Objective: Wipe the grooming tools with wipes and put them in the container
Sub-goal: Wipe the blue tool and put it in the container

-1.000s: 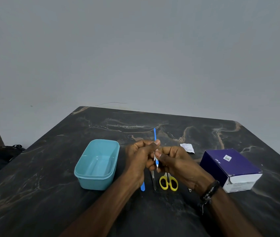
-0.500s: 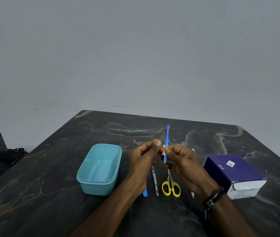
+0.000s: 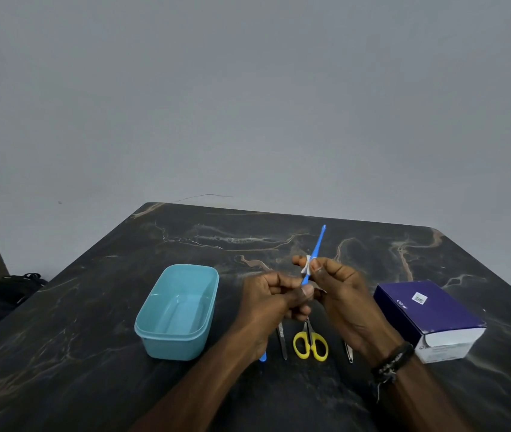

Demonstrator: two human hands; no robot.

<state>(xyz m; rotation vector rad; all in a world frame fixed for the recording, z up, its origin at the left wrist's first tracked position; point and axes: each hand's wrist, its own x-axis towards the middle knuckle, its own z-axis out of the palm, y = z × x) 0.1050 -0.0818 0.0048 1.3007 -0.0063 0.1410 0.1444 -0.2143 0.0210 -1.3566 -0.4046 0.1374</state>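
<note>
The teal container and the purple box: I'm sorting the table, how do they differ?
The teal container is open-topped, empty and rounded; the purple box is closed and sharp-edged, with a white end. The container sits left of the hands, the box right. Both rest on the dark table.

Purple box [image 3: 428,310] at right: small white sticker [image 3: 419,298] with QR-type code on top face, not readable. Short white print [image 3: 401,303] on top near left edge, too small to make out. No other text.
</note>
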